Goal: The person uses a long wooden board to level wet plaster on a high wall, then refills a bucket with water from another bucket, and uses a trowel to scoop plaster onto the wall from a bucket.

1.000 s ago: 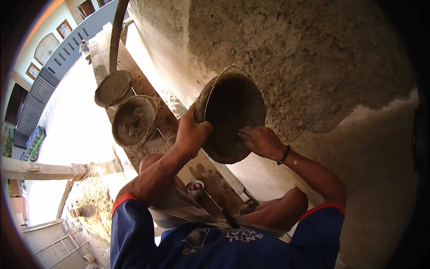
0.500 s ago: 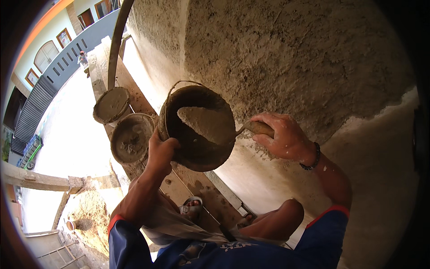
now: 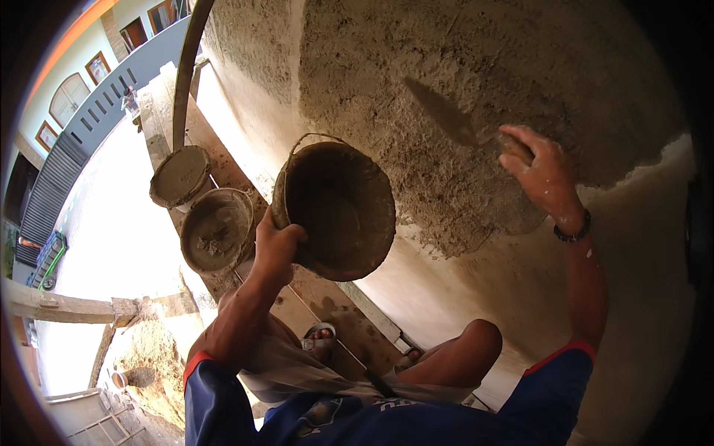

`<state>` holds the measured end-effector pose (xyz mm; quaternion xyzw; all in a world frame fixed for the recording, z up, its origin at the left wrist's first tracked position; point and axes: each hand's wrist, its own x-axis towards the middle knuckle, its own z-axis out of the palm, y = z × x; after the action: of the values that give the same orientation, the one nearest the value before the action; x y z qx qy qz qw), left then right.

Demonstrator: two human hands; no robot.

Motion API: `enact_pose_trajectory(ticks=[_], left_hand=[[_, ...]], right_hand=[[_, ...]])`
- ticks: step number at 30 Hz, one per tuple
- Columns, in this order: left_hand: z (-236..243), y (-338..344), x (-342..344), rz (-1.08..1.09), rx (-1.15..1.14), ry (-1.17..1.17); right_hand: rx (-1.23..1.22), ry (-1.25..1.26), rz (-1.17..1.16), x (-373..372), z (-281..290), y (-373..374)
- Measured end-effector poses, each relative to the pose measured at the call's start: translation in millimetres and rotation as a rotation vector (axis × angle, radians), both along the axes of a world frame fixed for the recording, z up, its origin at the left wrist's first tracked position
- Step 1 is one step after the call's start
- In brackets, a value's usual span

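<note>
My left hand [image 3: 277,244] grips the near-left rim of a mortar-caked bucket [image 3: 346,212]. The bucket is tilted so its dark inside faces me, and its wire handle arches over the far rim. In my right hand [image 3: 547,169] is the wooden handle of a trowel [image 3: 445,111], its long pointed blade up at the wall. Wet, rough mortar covers this part of the wall [image 3: 416,178]; whether the blade touches it I cannot tell. Left of the held bucket, two more buckets stand on the planks: one filled with mortar [image 3: 181,177], one with lumpy mortar inside [image 3: 218,232].
I am on a plank scaffold [image 3: 305,301], my sandalled foot [image 3: 320,338] on its boards. A curved-looking upright pole [image 3: 184,82] rises at the far left, and a wooden beam [image 3: 67,306] crosses at the left. Below lies a sand heap [image 3: 152,357].
My right hand has drawn the trowel out of the bucket and moved it up and right to the wall. The left hand still holds the bucket, which has barely shifted.
</note>
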<state>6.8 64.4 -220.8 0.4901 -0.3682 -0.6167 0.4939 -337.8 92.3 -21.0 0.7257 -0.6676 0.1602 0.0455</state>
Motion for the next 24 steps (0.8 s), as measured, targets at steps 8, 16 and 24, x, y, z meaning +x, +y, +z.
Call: enact_pose_trajectory(ticks=[8,16,24], left_hand=[[24,7,-52,-0.213,-0.132,-0.092],[54,11,-75,-0.323,-0.259,-0.201],[68,12,-93,-0.386,-0.218,-0.305]], right_hand=[[0.091,0.569,0.226,34,-101,34],[0.478,0.36,0.212,14,-139,38],[0.343,-0.122,0.285,1,-166,68]])
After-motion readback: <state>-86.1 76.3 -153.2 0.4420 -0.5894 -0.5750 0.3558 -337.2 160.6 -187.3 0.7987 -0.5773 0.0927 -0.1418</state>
